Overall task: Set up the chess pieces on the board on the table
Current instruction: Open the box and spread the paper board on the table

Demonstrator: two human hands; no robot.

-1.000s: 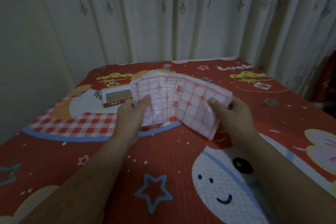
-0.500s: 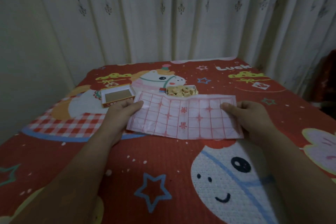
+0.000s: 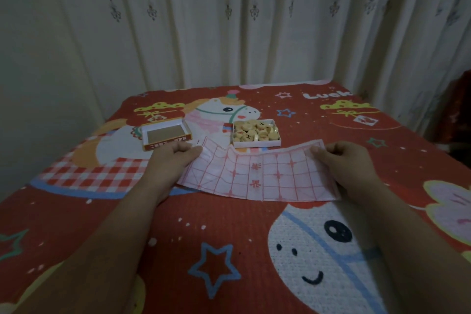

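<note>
Paper board spread on the red cloth, middle sagging, far edge lifted. Left hand pinching the left end; right hand pinching the right end, thumb on top. Box of pieces just beyond the board's far edge. Lid at far left, beside the left hand.

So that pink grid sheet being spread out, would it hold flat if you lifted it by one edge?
Probably not. The paper chess board sags and ripples between the left hand and right hand, so it looks thin and floppy. Its creases suggest it may not lie flat, and it is likely very light.
</note>
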